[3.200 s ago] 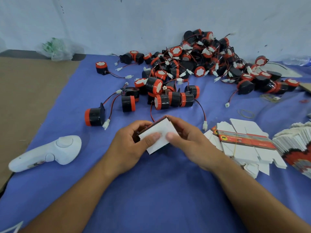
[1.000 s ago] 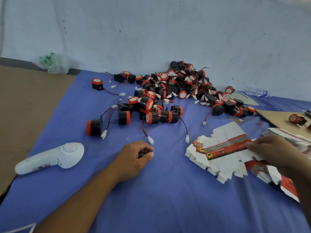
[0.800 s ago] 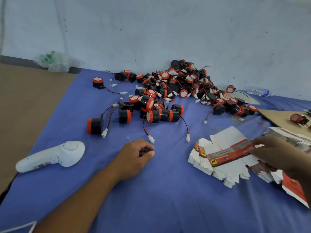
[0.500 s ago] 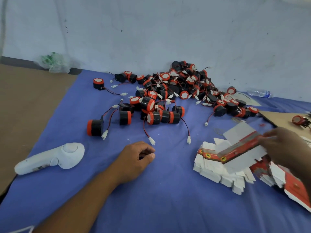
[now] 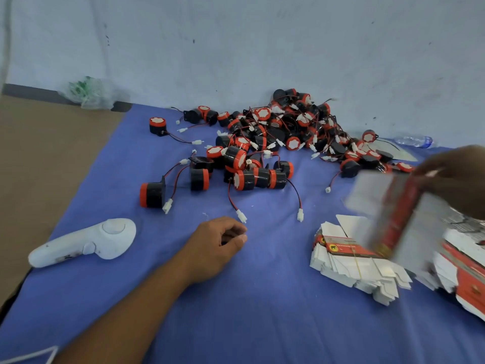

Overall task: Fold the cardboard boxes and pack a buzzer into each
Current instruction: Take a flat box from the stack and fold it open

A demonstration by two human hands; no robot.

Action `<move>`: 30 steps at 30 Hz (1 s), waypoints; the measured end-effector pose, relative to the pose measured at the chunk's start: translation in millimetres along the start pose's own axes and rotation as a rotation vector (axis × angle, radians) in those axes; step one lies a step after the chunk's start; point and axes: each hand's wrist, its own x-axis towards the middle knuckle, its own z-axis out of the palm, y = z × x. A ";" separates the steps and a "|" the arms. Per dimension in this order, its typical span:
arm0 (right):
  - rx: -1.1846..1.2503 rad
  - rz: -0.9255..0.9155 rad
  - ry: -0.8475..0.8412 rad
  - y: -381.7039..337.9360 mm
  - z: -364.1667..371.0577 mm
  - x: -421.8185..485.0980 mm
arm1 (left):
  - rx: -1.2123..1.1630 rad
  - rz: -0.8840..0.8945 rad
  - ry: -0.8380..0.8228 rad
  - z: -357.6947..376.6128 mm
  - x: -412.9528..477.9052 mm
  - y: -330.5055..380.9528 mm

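The right grip [image 5: 458, 179] is pinching one flat red-and-white cardboard box blank [image 5: 388, 214] above the banded stack of blanks [image 5: 349, 261] while the left grip [image 5: 220, 240] is lying loosely curled, empty, so I'm reckoning folding comes next, needing both grips.

- My left hand [image 5: 220, 243]: bare, with a short pale nail visible at the thumb tip.
- My left forearm [image 5: 136, 298]: bare from the wrist down to the bottom frame edge.
- My right hand [image 5: 456, 177]: bare, heavily motion-blurred and cut off by the right frame edge. One pale fingernail [image 5: 433, 173] is just readable; the rest is too smeared for detail.
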 end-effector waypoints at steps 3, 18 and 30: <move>0.649 0.014 0.027 -37.3 35.1 -10.7 | -0.148 -0.050 0.040 1.4 0.9 5.8; 0.393 -0.770 -0.164 -121.8 196.2 -48.9 | -0.587 -0.147 0.270 -17.2 7.6 13.0; 0.891 -0.736 -0.367 -127.9 181.7 -62.5 | -0.377 0.060 -0.017 -5.1 -4.9 20.2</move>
